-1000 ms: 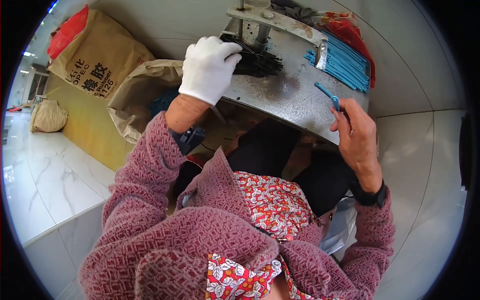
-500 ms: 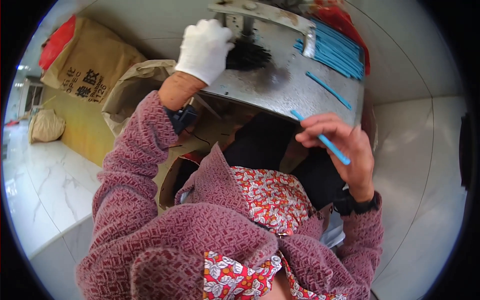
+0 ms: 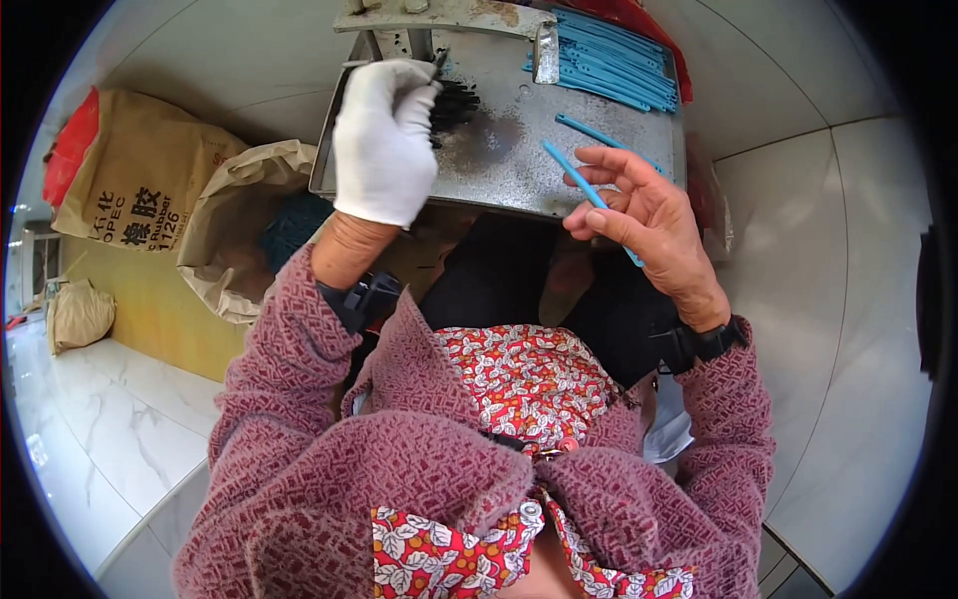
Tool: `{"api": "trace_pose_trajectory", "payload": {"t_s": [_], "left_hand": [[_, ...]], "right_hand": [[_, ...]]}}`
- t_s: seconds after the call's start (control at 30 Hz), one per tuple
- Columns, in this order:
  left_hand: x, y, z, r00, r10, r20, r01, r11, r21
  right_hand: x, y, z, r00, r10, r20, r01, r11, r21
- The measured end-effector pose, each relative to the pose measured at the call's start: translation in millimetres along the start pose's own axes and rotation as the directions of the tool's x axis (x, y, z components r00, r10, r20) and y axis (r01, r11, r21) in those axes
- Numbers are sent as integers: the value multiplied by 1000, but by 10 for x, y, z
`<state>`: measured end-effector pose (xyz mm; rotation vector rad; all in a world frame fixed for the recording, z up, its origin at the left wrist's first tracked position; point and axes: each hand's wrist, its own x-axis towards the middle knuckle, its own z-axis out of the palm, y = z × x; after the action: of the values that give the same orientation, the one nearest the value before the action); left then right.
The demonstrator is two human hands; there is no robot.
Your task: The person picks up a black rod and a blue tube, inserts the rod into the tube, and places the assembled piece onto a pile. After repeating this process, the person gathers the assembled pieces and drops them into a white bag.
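My left hand (image 3: 384, 145), in a white knit glove, is over the left side of a metal tray (image 3: 509, 185). Thumb and forefinger are pinched at a thin dark piece beside a heap of black strips (image 3: 455, 105). Bare, my right hand (image 3: 649, 215) grips a slim blue plastic strip (image 3: 589, 185) between thumb and fingers, slanting down to the right, in front of the tray's near edge. Another blue strip (image 3: 589, 130) lies on the tray just beyond that hand. At the tray's far right is a stack of similar blue strips (image 3: 614, 65).
A metal frame with a crossbar (image 3: 449, 14) stands over the tray's far side. Left of the tray, an open paper sack (image 3: 215, 250) holds dark blue-green material. Beyond it are a printed brown sack (image 3: 150, 160) and a small tan bag (image 3: 82, 314). Red plastic (image 3: 671, 35) edges the stack.
The view has shifted, so the tray sits farther left. My left hand has turned, its thumb and forefinger now visible at the dark piece. My right hand's thumb now presses along the blue strip.
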<state>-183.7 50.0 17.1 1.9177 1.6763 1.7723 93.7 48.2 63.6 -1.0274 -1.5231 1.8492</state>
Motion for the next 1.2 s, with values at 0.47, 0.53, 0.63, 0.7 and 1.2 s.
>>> {"api": "trace_pose_trajectory", "payload": {"t_s": [0.47,0.53,0.63,0.7,1.2], "left_hand": [[-146,327,307,725,-521,451,685,617,-388],[-130,328,300,707,-536,461,704,590,-394],[-104,339,302,670,-562,486,742,534,-406],[-98,356,319,677,-551,487,735,530,-423],[-22,415,324,694,-594,407,695,405,-594]], "right_hand": [[237,-80,59,992,79,103,-94,985,145],[263,-70,122,991,76,112,-91,988,128],[313,-51,164,989,71,127,-84,992,96],[400,-53,122,968,176,176,-191,979,73],[499,-434,312,983,184,19,-184,982,39]]}}
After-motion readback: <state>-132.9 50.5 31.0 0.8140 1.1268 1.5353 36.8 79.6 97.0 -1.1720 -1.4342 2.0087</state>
